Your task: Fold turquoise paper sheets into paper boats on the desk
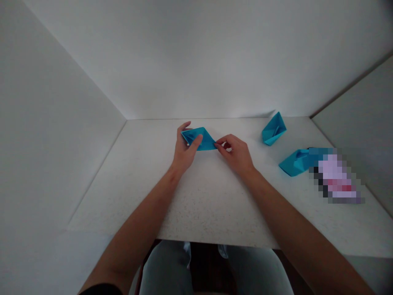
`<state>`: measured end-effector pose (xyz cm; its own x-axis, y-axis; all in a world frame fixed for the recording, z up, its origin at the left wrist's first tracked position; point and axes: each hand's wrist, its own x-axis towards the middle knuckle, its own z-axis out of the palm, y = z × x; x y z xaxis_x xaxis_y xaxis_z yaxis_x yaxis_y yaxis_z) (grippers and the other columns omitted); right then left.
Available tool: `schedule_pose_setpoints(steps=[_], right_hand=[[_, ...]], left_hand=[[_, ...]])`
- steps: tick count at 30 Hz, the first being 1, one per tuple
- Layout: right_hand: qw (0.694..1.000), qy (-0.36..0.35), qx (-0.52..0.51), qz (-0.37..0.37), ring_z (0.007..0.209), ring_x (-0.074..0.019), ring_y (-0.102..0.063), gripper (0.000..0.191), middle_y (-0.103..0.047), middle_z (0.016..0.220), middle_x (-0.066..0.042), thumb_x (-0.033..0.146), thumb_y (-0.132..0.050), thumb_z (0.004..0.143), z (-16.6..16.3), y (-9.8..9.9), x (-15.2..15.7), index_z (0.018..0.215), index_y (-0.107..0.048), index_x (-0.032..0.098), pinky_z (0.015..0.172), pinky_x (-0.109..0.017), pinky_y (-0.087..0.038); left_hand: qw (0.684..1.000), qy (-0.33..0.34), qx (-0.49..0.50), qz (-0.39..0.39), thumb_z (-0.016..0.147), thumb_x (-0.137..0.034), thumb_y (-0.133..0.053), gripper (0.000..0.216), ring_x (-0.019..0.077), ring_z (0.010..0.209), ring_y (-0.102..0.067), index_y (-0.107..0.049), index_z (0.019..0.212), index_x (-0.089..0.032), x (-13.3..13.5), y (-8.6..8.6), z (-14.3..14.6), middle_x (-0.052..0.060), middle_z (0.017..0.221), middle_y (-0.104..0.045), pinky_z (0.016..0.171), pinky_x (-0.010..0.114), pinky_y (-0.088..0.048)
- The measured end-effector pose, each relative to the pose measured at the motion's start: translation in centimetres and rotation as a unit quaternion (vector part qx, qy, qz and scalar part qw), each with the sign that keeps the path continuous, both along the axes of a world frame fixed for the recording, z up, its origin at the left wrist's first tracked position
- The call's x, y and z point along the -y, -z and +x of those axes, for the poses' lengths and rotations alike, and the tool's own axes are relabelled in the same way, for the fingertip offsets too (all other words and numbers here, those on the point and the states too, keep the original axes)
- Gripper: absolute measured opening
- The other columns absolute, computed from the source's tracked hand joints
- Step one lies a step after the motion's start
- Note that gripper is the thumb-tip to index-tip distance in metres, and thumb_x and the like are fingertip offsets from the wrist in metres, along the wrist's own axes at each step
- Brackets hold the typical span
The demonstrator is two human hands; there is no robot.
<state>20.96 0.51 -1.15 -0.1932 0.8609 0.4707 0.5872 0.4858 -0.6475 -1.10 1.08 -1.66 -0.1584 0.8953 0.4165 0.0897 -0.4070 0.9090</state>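
Observation:
A folded blue paper boat is held between both hands above the middle of the white table. My left hand grips its left part, the thumb lying across the near side and the fingers behind, partly hidden by the paper. At the boat's pointed right end, my right hand pinches the tip between thumb and fingers. Its other fingers are curled in.
To the right, one blue paper boat stands near the back wall. Another blue paper boat lies closer, touching or overlapping a blurred-out pinkish item. White walls enclose the table at the back and sides.

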Motion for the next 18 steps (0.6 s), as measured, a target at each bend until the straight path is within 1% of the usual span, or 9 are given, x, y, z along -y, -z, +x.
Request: schedule_pose_setpoints(steps=[2,4,5,7,10,12,15,17,18], right_hand=[[1.0,-0.001,0.006,0.0,0.072,-0.0192,-0.065,0.018,-0.074,0.093,-0.005,0.04,-0.069,0.105,0.2,0.0,-0.1,0.097,-0.075,0.025,0.071,-0.035,-0.055],[1.0,-0.003,0.01,0.005,0.071,-0.019,-0.065,0.018,-0.075,0.093,-0.005,0.039,-0.069,0.105,0.4,0.1,-0.3,0.098,-0.076,0.024,0.072,-0.036,-0.055],[1.0,-0.003,0.01,0.008,0.072,-0.0189,-0.066,0.017,-0.075,0.094,-0.006,0.038,-0.069,0.105,0.5,0.1,-0.4,0.099,-0.077,0.024,0.072,-0.036,-0.055],[1.0,-0.003,0.009,0.016,0.072,-0.0187,-0.066,0.016,-0.075,0.096,-0.006,0.036,-0.068,0.106,0.8,0.0,-0.5,0.1,-0.077,0.024,0.072,-0.035,-0.055],[1.0,0.006,0.011,0.028,0.073,-0.0183,-0.067,0.016,-0.075,0.097,-0.006,0.035,-0.067,0.107,1.1,-0.4,-0.5,0.1,-0.077,0.024,0.071,-0.035,-0.055],[0.999,0.014,0.013,0.038,0.073,-0.0181,-0.067,0.015,-0.074,0.099,-0.006,0.034,-0.067,0.107,1.3,-0.6,-0.4,0.1,-0.076,0.024,0.071,-0.035,-0.056],[0.998,0.019,0.0,0.058,0.073,-0.0173,-0.066,0.013,-0.074,0.103,-0.006,0.033,-0.068,0.107,1.3,-0.9,-0.4,0.1,-0.075,0.024,0.07,-0.034,-0.056],[0.997,0.02,-0.018,0.074,0.073,-0.0171,-0.065,0.011,-0.074,0.103,-0.006,0.032,-0.067,0.107,1.3,-0.9,-0.4,0.1,-0.073,0.025,0.07,-0.034,-0.056],[0.996,0.019,-0.029,0.082,0.074,-0.0176,-0.065,0.011,-0.073,0.104,-0.006,0.031,-0.066,0.107,1.3,-0.9,-0.4,0.101,-0.072,0.025,0.07,-0.035,-0.056]], left_hand=[[0.999,-0.043,0.004,0.006,0.098,-0.073,-0.073,0.059,0.0162,0.087,-0.069,-0.062,0.137,-0.03,-0.3,-0.3,-0.4,0.004,0.109,-0.069,0.076,0.029,-0.059],[0.997,-0.079,0.003,-0.002,0.099,-0.077,-0.068,0.058,0.0149,0.079,-0.066,-0.065,0.133,-0.03,-0.4,-0.6,-0.8,0.003,0.101,-0.069,0.068,0.027,-0.056],[0.996,-0.091,-0.005,-0.004,0.099,-0.076,-0.068,0.057,0.0147,0.078,-0.066,-0.067,0.131,-0.029,-0.5,-0.7,-0.9,0.002,0.099,-0.069,0.065,0.026,-0.054],[0.994,-0.107,-0.036,0.003,0.099,-0.072,-0.072,0.052,0.0157,0.08,-0.068,-0.071,0.123,-0.027,-0.4,-1.0,-1.1,0.004,0.1,-0.072,0.063,0.025,-0.054],[0.99,-0.112,-0.088,0.008,0.101,-0.062,-0.075,0.039,0.018,0.09,-0.072,-0.075,0.107,-0.023,-0.1,-1.2,-1.0,0.007,0.103,-0.076,0.064,0.024,-0.054],[0.988,-0.104,-0.114,0.001,0.103,-0.054,-0.073,0.031,0.0188,0.094,-0.074,-0.077,0.103,-0.023,0.1,-1.4,-0.9,0.008,0.105,-0.078,0.063,0.024,-0.054],[0.983,-0.092,-0.162,-0.002,0.104,-0.043,-0.071,0.021,0.0195,0.097,-0.075,-0.078,0.104,-0.023,0.3,-1.7,-0.8,0.008,0.109,-0.078,0.067,0.026,-0.057],[0.977,-0.095,-0.192,0.005,0.102,-0.035,-0.072,0.014,0.0202,0.1,-0.075,-0.078,0.109,-0.024,0.3,-1.8,-0.9,0.007,0.111,-0.079,0.077,0.03,-0.06],[0.974,-0.101,-0.202,0.008,0.1,-0.032,-0.072,0.016,0.0208,0.101,-0.074,-0.076,0.114,-0.024,0.2,-1.7,-1.0,0.007,0.112,-0.079,0.082,0.032,-0.061]])
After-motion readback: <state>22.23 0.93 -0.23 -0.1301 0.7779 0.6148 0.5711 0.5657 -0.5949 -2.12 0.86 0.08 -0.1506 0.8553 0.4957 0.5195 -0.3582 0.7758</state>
